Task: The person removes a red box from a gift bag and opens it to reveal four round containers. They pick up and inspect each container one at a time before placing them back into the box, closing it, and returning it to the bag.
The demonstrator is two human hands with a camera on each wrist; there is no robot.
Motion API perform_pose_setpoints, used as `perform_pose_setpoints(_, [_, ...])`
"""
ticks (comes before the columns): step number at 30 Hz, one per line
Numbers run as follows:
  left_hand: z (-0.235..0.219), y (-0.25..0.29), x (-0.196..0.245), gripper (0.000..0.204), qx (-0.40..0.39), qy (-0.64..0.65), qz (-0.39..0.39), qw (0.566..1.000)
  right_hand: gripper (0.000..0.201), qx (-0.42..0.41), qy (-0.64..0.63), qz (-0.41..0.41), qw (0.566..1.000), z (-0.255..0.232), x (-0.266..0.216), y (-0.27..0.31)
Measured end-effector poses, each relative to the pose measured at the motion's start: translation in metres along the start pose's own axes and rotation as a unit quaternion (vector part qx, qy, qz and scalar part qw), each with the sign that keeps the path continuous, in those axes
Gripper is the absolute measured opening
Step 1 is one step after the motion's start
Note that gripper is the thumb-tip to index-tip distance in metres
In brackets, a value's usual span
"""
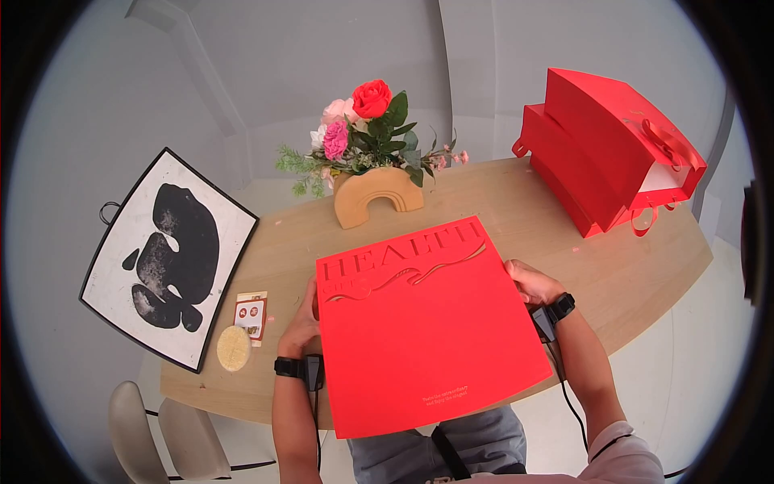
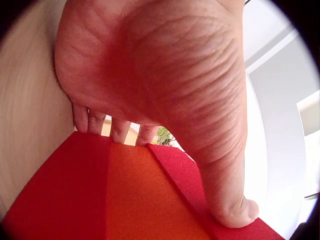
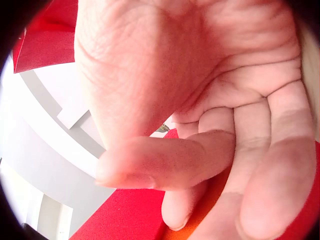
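A large flat red gift box, lettered HEALTH, is angled in front of the person at the table's near side. My left hand grips its left side. In the left wrist view the thumb rests along one edge of the box's red-and-orange side wall, and the fingertips are hidden past the far end. At the upper right edge is my right hand. The right wrist view shows its fingers loosely bent in front of the box's side, not wrapped around it.
Behind the box stands an arch-shaped vase of flowers. Red gift bags occupy the table's back right. On the left are a framed black-and-white picture, a small card and a round pale disc. Chairs stand at lower left.
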State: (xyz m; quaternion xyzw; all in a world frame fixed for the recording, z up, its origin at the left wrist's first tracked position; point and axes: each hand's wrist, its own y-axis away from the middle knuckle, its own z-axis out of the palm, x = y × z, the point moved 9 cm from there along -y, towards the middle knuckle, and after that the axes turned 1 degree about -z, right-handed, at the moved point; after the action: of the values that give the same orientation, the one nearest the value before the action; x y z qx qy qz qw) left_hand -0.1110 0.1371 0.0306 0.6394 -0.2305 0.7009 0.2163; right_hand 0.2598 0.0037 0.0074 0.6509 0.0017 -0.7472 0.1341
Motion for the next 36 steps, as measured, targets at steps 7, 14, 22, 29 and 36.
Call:
perform_pose_setpoints(7, [-0.002, 0.000, -0.002, 0.127, 0.003, 0.016, -0.010, 1.000, 0.066, 0.005, 0.002, 0.010, 1.000, -0.004, 0.007, -0.002])
perform_pose_setpoints(14, [-0.001, 0.001, 0.001, 0.124, 0.000, 0.046, -0.022, 0.999, 0.066, -0.001, -0.008, 0.013, 1.000, 0.006, -0.002, -0.001])
perform_pose_setpoints(22, [-0.003, 0.002, -0.002, 0.126, -0.010, 0.060, -0.030, 0.998, 0.065, -0.007, -0.004, 0.024, 1.000, 0.007, 0.000, -0.001])
perform_pose_setpoints(29, [-0.010, 0.002, -0.005, 0.130, -0.005, 0.032, -0.024, 0.999, 0.060, 0.021, -0.037, 0.034, 0.999, 0.010, -0.003, 0.002])
perform_pose_setpoints(36, [-0.005, 0.004, 0.004, 0.129, 0.002, 0.034, -0.022, 0.999, 0.054, 0.052, -0.090, 0.022, 0.994, 0.007, 0.007, -0.005])
